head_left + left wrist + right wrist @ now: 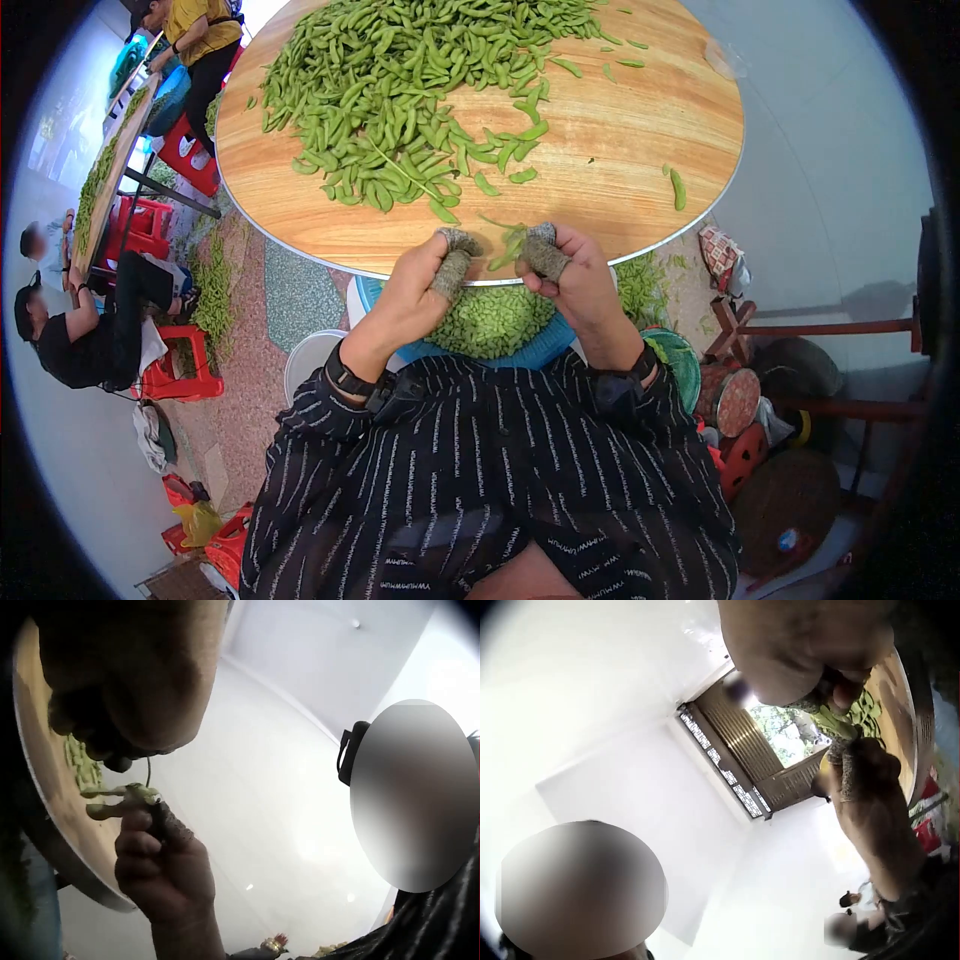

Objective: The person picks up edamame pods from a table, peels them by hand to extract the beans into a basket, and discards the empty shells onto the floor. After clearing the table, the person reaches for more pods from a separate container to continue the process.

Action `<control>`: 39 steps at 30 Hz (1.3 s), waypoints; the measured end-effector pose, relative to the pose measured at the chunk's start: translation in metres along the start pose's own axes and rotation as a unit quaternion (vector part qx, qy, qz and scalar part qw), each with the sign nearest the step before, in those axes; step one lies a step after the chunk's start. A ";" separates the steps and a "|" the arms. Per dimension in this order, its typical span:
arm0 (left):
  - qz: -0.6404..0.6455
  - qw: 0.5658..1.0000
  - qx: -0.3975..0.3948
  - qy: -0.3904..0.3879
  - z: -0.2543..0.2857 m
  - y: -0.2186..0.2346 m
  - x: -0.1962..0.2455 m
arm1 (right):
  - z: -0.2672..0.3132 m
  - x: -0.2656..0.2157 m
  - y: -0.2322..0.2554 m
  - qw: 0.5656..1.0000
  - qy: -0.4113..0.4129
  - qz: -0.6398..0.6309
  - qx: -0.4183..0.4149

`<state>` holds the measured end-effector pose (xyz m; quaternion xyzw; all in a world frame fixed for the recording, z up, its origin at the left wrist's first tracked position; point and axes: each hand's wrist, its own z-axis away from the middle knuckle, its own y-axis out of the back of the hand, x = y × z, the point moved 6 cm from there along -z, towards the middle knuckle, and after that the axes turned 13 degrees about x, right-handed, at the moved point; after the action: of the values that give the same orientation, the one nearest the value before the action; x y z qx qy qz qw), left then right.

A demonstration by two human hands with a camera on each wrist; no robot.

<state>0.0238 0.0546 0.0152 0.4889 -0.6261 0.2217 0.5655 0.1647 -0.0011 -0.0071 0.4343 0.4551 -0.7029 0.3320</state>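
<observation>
My right hand (585, 280) pinches a small sprig of edamame pods (508, 246) over the table's near edge. Pale wraps cover the thumb and a finger of both hands. Facing it, my left hand (418, 282) has its fingers bent in, the tips beside the sprig; I cannot tell whether they hold anything. In the left wrist view the pods (124, 801) jut from the right hand (169, 866), and a thin stem rises toward the dark left fingers. Below both hands, a blue basin (405, 350) contains many shelled green beans (490, 320).
A large heap of edamame pods (400, 90) covers the far part of the round wooden table (640, 120). One loose pod (678, 188) lies at its right. A white bucket (310, 365) and a green basket (678, 365) flank my lap. Other people sit and stand at the left.
</observation>
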 end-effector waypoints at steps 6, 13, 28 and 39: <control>-0.104 0.993 -0.040 -0.027 0.005 -0.014 0.007 | 0.001 0.007 -0.001 0.996 -0.068 -0.061 -0.012; 0.082 0.996 -0.018 0.023 0.004 -0.019 -0.008 | 0.007 0.004 -0.007 0.993 -0.047 -0.074 -0.076; 0.080 0.997 0.012 -0.005 0.006 -0.019 0.001 | 0.011 0.006 -0.015 0.994 -0.033 -0.055 -0.094; 0.049 0.997 -0.059 -0.008 0.005 -0.019 0.007 | 0.012 0.006 -0.017 0.997 -0.024 -0.037 -0.070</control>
<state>0.0384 0.0401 0.0149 0.4253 -0.6661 0.2078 0.5764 0.1441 -0.0066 -0.0043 0.3759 0.5111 -0.6910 0.3464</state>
